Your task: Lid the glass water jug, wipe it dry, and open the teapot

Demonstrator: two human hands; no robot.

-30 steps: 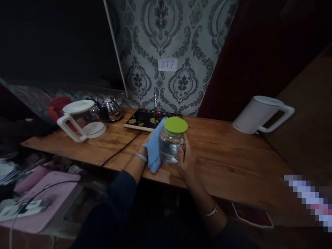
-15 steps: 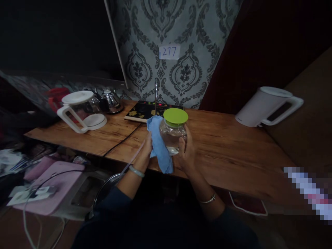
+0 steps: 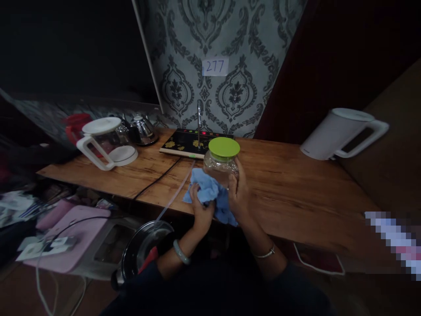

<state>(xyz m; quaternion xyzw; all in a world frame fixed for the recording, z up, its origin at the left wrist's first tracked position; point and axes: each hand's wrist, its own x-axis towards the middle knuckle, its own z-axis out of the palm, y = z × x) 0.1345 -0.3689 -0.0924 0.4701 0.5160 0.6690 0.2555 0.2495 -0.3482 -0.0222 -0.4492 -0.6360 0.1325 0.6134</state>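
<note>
My right hand (image 3: 239, 191) is wrapped round the right side of a clear glass jug (image 3: 219, 169) topped by a bright green lid (image 3: 224, 147). Bunched in my left hand (image 3: 201, 208) is a blue cloth (image 3: 205, 186), its lower part hanging in front of the jug's base and over the table's front edge. The cloth hides the bottom of the jug. Behind the jug stands a flat black tea stove (image 3: 182, 142) with yellow flowers, a lit red mark and a thin metal spout (image 3: 199, 118).
A white-handled glass pot (image 3: 98, 140), a red jug (image 3: 74, 125) and a steel kettle (image 3: 142, 130) stand at the left on the wooden table (image 3: 279, 193). A white kettle (image 3: 338, 134) is at the right. Below left are a steel pot (image 3: 126, 259) and a pink stool (image 3: 70, 245).
My left hand and the cloth have moved down and to the right, from the jug's left side to its lower front. The cloth is now more bunched. My right hand keeps its hold.
</note>
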